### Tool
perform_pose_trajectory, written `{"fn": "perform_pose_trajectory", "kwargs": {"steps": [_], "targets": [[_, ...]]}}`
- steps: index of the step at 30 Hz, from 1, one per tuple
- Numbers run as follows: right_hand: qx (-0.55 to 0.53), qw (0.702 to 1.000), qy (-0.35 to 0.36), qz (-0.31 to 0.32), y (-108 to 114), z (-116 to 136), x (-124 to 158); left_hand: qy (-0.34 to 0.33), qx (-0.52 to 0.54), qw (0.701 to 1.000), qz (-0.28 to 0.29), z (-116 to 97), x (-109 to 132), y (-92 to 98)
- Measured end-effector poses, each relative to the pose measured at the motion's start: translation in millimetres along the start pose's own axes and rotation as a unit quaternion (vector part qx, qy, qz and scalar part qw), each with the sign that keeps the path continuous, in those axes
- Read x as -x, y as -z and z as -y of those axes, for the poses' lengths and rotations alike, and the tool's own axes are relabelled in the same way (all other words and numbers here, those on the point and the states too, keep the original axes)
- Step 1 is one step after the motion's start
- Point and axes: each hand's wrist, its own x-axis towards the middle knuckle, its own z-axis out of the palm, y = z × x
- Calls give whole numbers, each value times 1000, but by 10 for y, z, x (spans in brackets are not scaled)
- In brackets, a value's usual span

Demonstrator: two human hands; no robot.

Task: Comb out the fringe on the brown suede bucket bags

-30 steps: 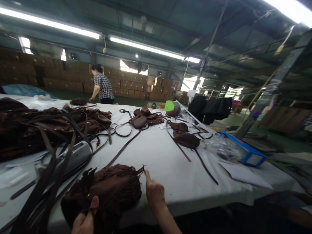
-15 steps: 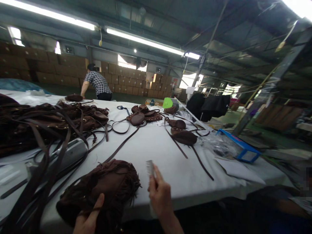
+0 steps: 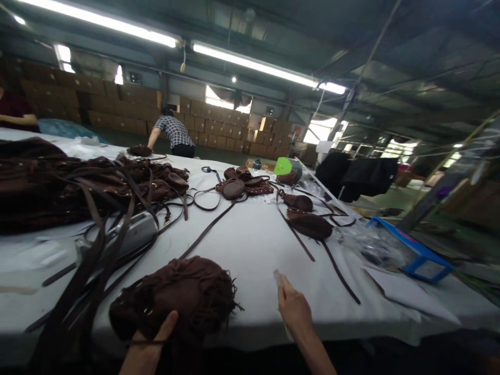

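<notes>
A dark brown fringed leather bag (image 3: pixel 183 291) lies on its side near the front edge of the white-covered table. My left hand (image 3: pixel 150 338) grips it from below, thumb on the near side and the other fingers hidden. Loose fringe strands stick out at the bag's right end. To the right, apart from the bag, my right hand (image 3: pixel 292 307) is closed around a pale comb (image 3: pixel 277 277), whose tip shows blurred above the fingers.
A heap of brown bags (image 3: pixel 89 187) fills the left side, its straps trailing over a grey device (image 3: pixel 133 234). More brown bags (image 3: pixel 310 224) lie farther back. At right are plastic wrap (image 3: pixel 371 245), a blue frame (image 3: pixel 417 255) and paper (image 3: pixel 410 294). A person (image 3: pixel 174 133) bends beyond the table.
My right hand and the comb have moved right, away from the fringe. The view has swung left, bringing another person's sleeve in at the far left. My left hand keeps hold of the bag.
</notes>
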Motion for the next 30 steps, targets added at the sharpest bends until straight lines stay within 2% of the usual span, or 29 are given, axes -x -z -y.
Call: {"fn": "perform_pose_trajectory", "kwargs": {"steps": [2,4,6,8,10,12,15,17,18,20,22,23,24,26,28,30], "targets": [[-83,992,84,-49,32,252,186,19,26,999,3,-31,-10,-160],[-167,961,205,-86,24,592,356,51,44,998,1,-24,-4,-286],[-186,937,282,-86,-41,885,450,87,69,994,12,29,32,-334],[-158,945,278,-68,-170,1055,459,130,138,979,74,112,87,-284],[-147,956,246,-62,-347,1108,428,159,241,944,160,202,147,-166],[-182,950,239,-84,-531,1095,414,178,325,906,203,279,199,-44],[-252,930,235,-127,-717,1067,466,235,408,865,172,341,236,32],[-281,927,212,-128,-742,1072,525,272,439,847,131,303,218,9],[-293,928,197,-121,-726,1080,554,276,429,854,105,243,195,-10],[-321,927,171,-96,-647,1100,611,259,346,900,58,24,131,-47],[-365,916,150,-74,-537,1126,677,196,231,950,72,-303,59,-75],[-391,906,144,-67,-483,1142,717,142,191,964,115,-478,26,-90],[-420,894,143,-61,-436,1159,761,82,174,967,169,-641,-4,-107],[-469,868,157,-48,-380,1184,850,-10,147,961,233,-869,-50,-153],[-494,851,173,-40,-386,1167,922,-43,118,966,227,-927,-76,-196],[-497,854,146,-50,-428,1083,956,-14,115,976,186,-849,-85,-211]]}}
